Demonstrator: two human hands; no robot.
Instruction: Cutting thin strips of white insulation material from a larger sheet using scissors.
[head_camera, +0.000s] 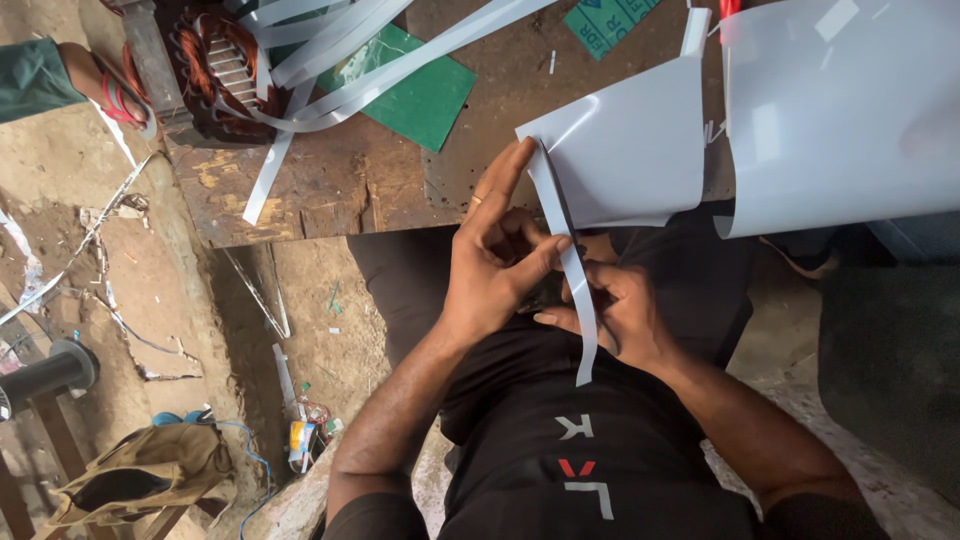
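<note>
Cutting a narrow strip from the edge of a white plastic sheet, just off the near edge of a worn wooden surface. Best done slowly, with the strip kept taut and the cut line straight. Left hand partly open, thumb and forefinger pinching the strip's top, other fingers loosely curled. Right hand curled beneath, gripping the strip lower down; cutting tool hidden, could not be told. More strips draped over a copper-wound motor core nearby.
</note>
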